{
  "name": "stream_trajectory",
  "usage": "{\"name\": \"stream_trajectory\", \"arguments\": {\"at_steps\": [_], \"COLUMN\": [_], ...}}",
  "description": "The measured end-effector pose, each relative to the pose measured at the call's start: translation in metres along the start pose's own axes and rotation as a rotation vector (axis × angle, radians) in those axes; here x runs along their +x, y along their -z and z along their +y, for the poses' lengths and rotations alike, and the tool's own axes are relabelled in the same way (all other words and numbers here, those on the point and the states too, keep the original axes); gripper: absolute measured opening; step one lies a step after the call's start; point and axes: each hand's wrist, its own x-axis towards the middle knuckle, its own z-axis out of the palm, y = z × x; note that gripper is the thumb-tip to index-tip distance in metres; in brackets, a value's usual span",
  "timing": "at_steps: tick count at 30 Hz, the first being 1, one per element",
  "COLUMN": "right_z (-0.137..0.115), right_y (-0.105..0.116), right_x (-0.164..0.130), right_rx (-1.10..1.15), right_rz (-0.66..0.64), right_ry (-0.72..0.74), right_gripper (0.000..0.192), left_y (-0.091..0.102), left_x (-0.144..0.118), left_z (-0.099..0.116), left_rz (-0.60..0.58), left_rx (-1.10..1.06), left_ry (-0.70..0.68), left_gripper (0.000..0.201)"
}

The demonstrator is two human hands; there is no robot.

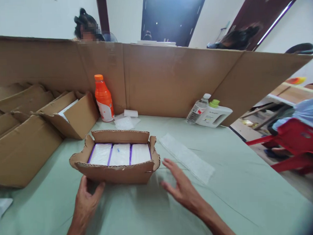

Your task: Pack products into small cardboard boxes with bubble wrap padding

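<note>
A small open cardboard box [117, 173] stands on the green cloth in front of me, its top flaps folded up and their edges torn. Inside it lie three white packs [119, 155] with purple edges, side by side, and a tiny blue speck shows on the middle one. At the box's lower left corner is my left hand [87, 200], thumb and fingers apart; whether it touches the cardboard I cannot tell. My right hand [183, 188] hovers just off the box's right end, open, with nothing in it.
Larger cardboard boxes [26, 149] crowd the left side. An orange bottle [103, 98], plastic scraps [126, 122], a clear water bottle [198, 109] and a white jug [214, 116] stand or lie near the cardboard partition [170, 79]. A bubble-wrap strip [187, 158] lies right. People sit beyond.
</note>
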Motion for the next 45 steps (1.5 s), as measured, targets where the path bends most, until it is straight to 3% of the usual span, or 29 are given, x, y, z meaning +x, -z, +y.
{"name": "stream_trajectory", "arguments": {"at_steps": [3,6,9,12,14,17,19,21,24,29,33,37,40,42,45], "right_z": [-0.032,-0.039,-0.025,0.006,0.033,0.069,0.085,0.093,0.092,0.061,0.000,-0.070,-0.100,-0.106,-0.107], "right_y": [-0.031,-0.040,-0.037,-0.030,-0.024,-0.014,-0.007,0.000,0.014,0.022,-0.019,-0.070,-0.082,-0.079,-0.078], "right_x": [0.024,0.049,0.067,0.069,0.066,0.066,0.071,0.075,0.064,-0.006,-0.046,-0.033,-0.016,-0.010,-0.004], "right_rx": [0.171,0.277,0.279,0.136,-0.097,-0.393,-0.446,-0.451,-0.448,-0.329,-0.108,-0.026,-0.036,-0.026,-0.044], "right_rz": [-0.092,-0.039,-0.016,0.035,0.094,0.139,0.141,0.131,0.105,0.005,-0.092,-0.282,-0.389,-0.377,-0.312], "right_ry": [0.059,-0.047,-0.103,-0.062,-0.065,-0.126,-0.149,-0.138,-0.091,0.090,0.328,0.436,0.435,0.408,0.352], "right_gripper": [0.066,0.053,0.052,0.055,0.056,0.053,0.041,0.029,0.030,0.030,0.035,0.032,0.037,0.038,0.031], "left_y": [-0.011,-0.027,-0.044,-0.056,-0.059,-0.053,-0.047,-0.040,-0.029,-0.012,-0.005,0.006,0.020,0.027,0.023], "left_x": [0.009,0.029,0.055,0.065,0.057,0.021,-0.008,-0.035,-0.059,-0.064,-0.056,-0.049,-0.051,-0.054,-0.059], "left_z": [0.006,0.015,0.023,0.023,0.017,0.003,-0.004,-0.006,-0.003,-0.001,0.002,0.018,0.034,0.040,0.040], "left_rz": [-0.018,-0.046,-0.086,-0.124,-0.102,-0.020,-0.006,-0.063,-0.178,-0.184,-0.175,-0.075,-0.011,-0.049,-0.226], "left_rx": [0.055,0.090,0.069,0.030,0.006,-0.038,-0.033,0.031,0.108,0.082,0.082,0.153,0.212,0.253,0.324], "left_ry": [-0.059,-0.105,-0.153,-0.164,-0.128,-0.062,-0.050,-0.050,-0.081,-0.072,-0.062,-0.136,-0.301,-0.422,-0.579], "left_gripper": [0.052,0.052,0.054,0.058,0.064,0.072,0.070,0.064,0.051,0.044,0.046,0.044,0.038,0.034,0.033]}}
